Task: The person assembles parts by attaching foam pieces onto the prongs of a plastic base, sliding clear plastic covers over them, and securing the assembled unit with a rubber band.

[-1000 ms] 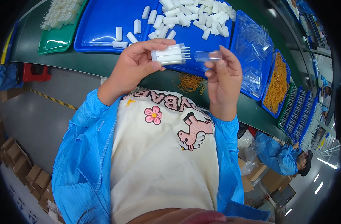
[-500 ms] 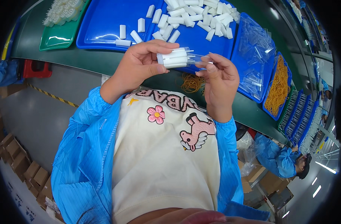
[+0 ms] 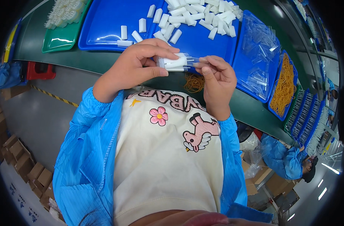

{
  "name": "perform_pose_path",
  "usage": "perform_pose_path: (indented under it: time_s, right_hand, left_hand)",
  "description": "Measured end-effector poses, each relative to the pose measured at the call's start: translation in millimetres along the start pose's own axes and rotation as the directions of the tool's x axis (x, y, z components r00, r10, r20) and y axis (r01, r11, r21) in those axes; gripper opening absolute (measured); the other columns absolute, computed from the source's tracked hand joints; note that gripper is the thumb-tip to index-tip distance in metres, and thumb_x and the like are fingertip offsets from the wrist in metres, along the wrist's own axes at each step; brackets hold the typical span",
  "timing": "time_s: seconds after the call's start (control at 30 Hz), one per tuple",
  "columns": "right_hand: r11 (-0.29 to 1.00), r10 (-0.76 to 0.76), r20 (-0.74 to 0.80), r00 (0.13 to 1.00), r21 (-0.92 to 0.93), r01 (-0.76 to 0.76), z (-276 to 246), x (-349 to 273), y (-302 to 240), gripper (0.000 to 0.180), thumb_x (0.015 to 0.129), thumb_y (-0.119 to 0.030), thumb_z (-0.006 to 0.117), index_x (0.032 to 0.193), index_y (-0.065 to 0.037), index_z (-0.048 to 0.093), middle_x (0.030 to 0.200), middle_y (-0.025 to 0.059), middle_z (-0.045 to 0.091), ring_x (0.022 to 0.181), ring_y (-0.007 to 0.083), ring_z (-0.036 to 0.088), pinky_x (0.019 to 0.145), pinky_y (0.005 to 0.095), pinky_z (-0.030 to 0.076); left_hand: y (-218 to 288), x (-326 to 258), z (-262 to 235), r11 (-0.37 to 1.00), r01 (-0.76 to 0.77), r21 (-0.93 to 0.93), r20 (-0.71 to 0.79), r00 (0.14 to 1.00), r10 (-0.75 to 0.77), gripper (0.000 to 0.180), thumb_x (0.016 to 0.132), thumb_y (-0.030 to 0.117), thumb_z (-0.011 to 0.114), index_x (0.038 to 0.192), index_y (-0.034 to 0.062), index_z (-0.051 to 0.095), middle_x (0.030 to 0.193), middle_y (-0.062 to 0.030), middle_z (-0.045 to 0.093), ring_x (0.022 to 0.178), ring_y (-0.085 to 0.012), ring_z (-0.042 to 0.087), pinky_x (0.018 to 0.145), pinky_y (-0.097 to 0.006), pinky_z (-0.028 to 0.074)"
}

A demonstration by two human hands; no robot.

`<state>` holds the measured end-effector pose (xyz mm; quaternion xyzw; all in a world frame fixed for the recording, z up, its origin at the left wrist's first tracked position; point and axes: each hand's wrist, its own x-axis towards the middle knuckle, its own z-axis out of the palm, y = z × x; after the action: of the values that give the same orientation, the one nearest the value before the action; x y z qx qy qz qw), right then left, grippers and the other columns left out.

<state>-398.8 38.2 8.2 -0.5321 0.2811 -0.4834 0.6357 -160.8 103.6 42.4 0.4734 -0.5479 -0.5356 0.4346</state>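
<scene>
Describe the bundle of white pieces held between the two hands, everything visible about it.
The small bundle of white plastic pieces is a handful of short, matte, block-like sticks stacked side by side and lying roughly level. The left hand pinches its left end; its right end sits in a clear plastic sleeve that the right hand holds. It hangs above the green table edge, resting on nothing.

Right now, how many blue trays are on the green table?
3, possibly more hidden. One large blue tray at the left holds a few white pieces; a second beside it holds a heap of them; a third further right holds clear sleeves. The bin of rubber bands beyond may be another.
</scene>
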Motion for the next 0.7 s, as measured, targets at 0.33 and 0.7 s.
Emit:
perform_pose_path:
  time_s: [0.33,0.7]
  right_hand:
    - [0.998,0.033,0.070,0.997,0.051,-0.037,-1.7,-1.3,4.8,0.020,0.090,0.007,0.061,0.110,0.003,0.058,0.110,0.0166,0.061,0.098,0.0259,0.068,0.086,0.0341,0.056]
    - [0.994,0.011,0.054,0.998,0.108,-0.017,2.1,-7.8,17.7,0.021,0.090,0.006,0.061,0.110,0.003,0.057,0.110,0.0165,0.061,0.098,0.0253,0.068,0.087,0.0340,0.056]
  left_hand:
    - [2.5,-3.1,0.3,0.999,-0.019,-0.031,0.010,1.000,0.019,0.038,0.076,-0.009,0.066,0.113,0.0023,0.068,0.121,-0.0106,0.057,0.113,-0.0199,0.056,0.088,-0.027,0.050]
    - [8.5,-4.8,-5.6,0.994,-0.010,0.113,0.108,0.994,-0.002,0.038,0.077,-0.007,0.063,0.115,0.0031,0.066,0.120,-0.0098,0.054,0.110,-0.0185,0.055,0.081,-0.025,0.052]
